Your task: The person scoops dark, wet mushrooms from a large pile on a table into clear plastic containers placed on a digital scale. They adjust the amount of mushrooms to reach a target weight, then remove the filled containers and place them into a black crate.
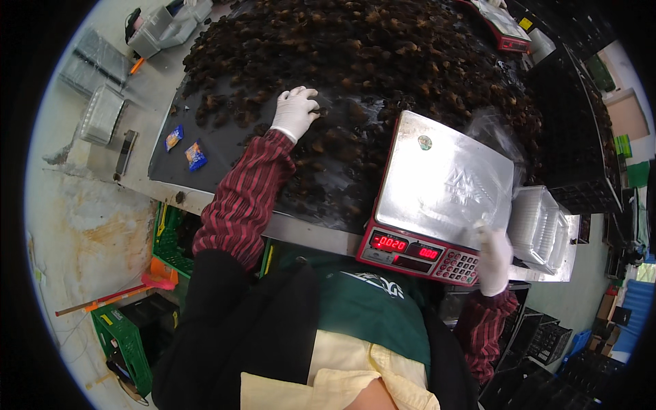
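My left hand (296,114), in a white glove, has its fingers curled over the black-covered table. A small dark brown piece (321,112), apparently a mushroom, shows between its thumb and fingers. Around and beyond it spreads a heap of dark brown mushroom-like pieces (328,56), too dark to name more exactly. My right hand (493,259), also gloved and blurred, is over the front right corner of a red digital scale (369,241), beside the keypad. Nothing but a small round sticker (425,142) shows on its steel weighing plate (441,174). Red digits glow on the display.
Clear plastic trays (537,228) are stacked right of the scale. Two small blue snack packets (195,155) lie at left. Black crates (579,138) stand at right, green crates (120,338) below left. A second scale (505,31) and a clear container (102,114) sit farther off.
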`<state>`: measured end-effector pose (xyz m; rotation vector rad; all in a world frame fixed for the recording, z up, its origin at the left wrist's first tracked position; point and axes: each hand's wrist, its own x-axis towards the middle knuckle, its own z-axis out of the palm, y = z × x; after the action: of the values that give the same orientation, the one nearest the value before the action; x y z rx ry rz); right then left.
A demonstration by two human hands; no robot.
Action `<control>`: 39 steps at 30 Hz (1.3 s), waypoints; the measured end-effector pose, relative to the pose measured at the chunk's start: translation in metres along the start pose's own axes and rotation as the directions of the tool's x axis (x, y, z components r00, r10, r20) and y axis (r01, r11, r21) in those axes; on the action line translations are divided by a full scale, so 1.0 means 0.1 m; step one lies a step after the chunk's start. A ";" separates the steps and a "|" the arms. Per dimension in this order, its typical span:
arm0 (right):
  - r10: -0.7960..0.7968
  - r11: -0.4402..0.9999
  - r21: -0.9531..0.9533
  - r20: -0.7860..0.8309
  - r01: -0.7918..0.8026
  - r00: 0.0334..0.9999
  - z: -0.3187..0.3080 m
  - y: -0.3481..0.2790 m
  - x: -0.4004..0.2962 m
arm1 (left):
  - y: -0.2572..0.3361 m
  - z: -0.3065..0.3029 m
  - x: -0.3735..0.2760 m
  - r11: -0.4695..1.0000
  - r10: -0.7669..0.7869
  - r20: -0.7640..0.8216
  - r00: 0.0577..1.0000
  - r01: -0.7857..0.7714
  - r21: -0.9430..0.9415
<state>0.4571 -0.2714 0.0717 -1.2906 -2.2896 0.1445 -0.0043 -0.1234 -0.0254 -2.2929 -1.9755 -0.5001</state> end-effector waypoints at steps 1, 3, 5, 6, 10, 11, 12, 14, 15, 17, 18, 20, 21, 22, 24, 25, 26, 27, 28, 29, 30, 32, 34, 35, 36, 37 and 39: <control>0.016 1.000 -0.027 0.112 -0.013 0.994 0.04 -0.11 0.02 | -0.02 -0.06 -0.05 0.998 -0.017 -0.030 0.999 0.015 -0.066; 0.049 0.999 -0.027 0.074 -0.047 0.996 0.03 -0.22 0.04 | -0.06 -0.25 -0.25 0.988 0.057 -0.215 0.975 -0.086 -0.127; 0.078 0.997 0.031 -0.196 -0.074 0.978 0.00 -0.23 0.02 | -0.18 -0.54 -0.60 0.977 0.052 -0.276 0.960 -0.106 -0.187; 0.186 0.982 0.070 -0.248 -0.173 0.951 -0.02 -0.21 0.00 | -0.26 -0.72 -0.83 0.982 0.015 -0.261 0.965 -0.063 -0.176; 0.524 0.851 0.215 -0.397 -0.479 0.754 0.01 -0.02 -0.06 | -0.57 -1.38 -1.72 0.946 -0.314 0.134 0.940 0.322 -0.043; 0.560 0.828 0.220 -0.387 -0.516 0.733 0.02 0.03 -0.08 | -0.63 -1.48 -1.87 0.892 -0.451 0.285 0.846 0.437 0.115; 0.594 0.803 0.225 -0.378 -0.552 0.710 0.03 0.05 -0.10 | -0.65 -1.52 -2.01 0.874 -0.484 0.284 0.828 0.441 0.203; 0.659 0.752 0.251 -0.325 -0.610 0.679 0.05 0.06 -0.12 | -0.64 -1.51 -2.09 0.825 -0.565 0.338 0.753 0.499 0.265; 0.707 0.707 0.271 -0.290 -0.653 0.645 0.06 0.05 -0.13 | -0.59 -1.42 -2.04 0.877 -0.479 0.263 0.838 0.443 0.187; 0.822 0.567 0.308 -0.157 -0.764 0.547 0.09 -0.01 -0.14 | -0.43 -1.19 -1.75 0.953 -0.284 0.165 0.945 0.296 -0.056; 0.873 0.480 0.321 -0.085 -0.816 0.480 0.10 -0.04 -0.13 | -0.29 -1.05 -1.58 0.975 -0.154 0.094 0.984 0.166 -0.145; 0.822 0.566 0.267 -0.108 -0.780 0.560 0.17 -0.09 -0.12 | 0.06 -0.72 -1.16 0.968 0.033 0.039 0.999 -0.022 -0.251; 0.793 0.607 0.238 -0.116 -0.758 0.598 0.20 -0.11 -0.12 | 0.25 -0.56 -0.95 0.942 0.150 -0.020 0.988 -0.149 -0.301; 0.835 0.537 0.286 -0.048 -0.794 0.548 0.22 -0.11 -0.13 | 0.43 -0.42 -0.76 0.952 0.199 0.018 0.980 -0.189 -0.241; 0.798 0.593 0.337 -0.123 -0.731 0.590 0.33 -0.10 -0.15 | 0.69 -0.20 -0.50 0.964 0.254 0.108 0.961 -0.243 -0.107; 0.786 0.602 0.401 -0.145 -0.690 0.601 0.38 -0.08 -0.15 | 0.77 -0.11 -0.41 0.972 0.235 0.191 0.953 -0.234 -0.028; 0.796 0.571 0.455 -0.100 -0.684 0.597 0.40 -0.05 -0.17 | 0.81 -0.03 -0.35 0.972 0.234 0.285 0.929 -0.232 -0.042; 0.794 0.586 0.400 -0.108 -0.705 0.598 0.42 -0.03 -0.18 | 0.84 0.05 -0.33 0.967 0.252 0.301 0.920 -0.254 -0.033; 0.787 0.594 0.396 -0.106 -0.700 0.608 0.46 0.00 -0.18 | 0.83 0.10 -0.31 0.970 0.245 0.311 0.918 -0.233 -0.074; 0.779 0.602 0.394 -0.102 -0.694 0.618 0.49 0.02 -0.18 | 0.80 0.14 -0.30 0.968 0.246 0.291 0.924 -0.222 -0.114; 0.783 0.601 0.392 -0.115 -0.696 0.611 0.50 0.04 -0.17 | 0.76 0.16 -0.31 0.960 0.243 0.227 0.943 -0.201 -0.195; 0.786 0.586 0.440 -0.103 -0.681 0.609 0.49 0.06 -0.15 | 0.69 0.11 -0.31 0.930 0.197 0.140 0.970 -0.140 -0.340; 0.808 0.532 0.510 -0.069 -0.676 0.585 0.45 0.05 -0.11 | 0.68 -0.05 -0.30 0.827 0.121 0.055 0.991 -0.070 -0.557; 0.814 0.531 0.486 -0.067 -0.694 0.576 0.43 0.05 -0.09 | 0.69 -0.17 -0.28 0.770 0.052 0.105 0.993 0.027 -0.638; 0.823 0.515 0.496 -0.057 -0.699 0.566 0.41 0.04 -0.06 | 0.75 -0.31 -0.27 0.734 0.016 0.110 0.994 0.063 -0.676; 0.835 0.477 0.538 -0.033 -0.695 0.549 0.39 0.02 -0.03 | 0.85 -0.46 -0.26 0.692 0.052 0.005 0.999 -0.032 -0.721; 0.831 0.499 0.479 -0.028 -0.722 0.556 0.37 0.00 0.04 | 1.15 -0.73 -0.24 0.646 0.110 -0.106 0.988 -0.152 -0.748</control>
<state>0.4380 -0.2625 0.0409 -1.8753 -1.1682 0.7011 0.0909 -0.1849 0.0539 -2.7637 -1.7347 -1.6196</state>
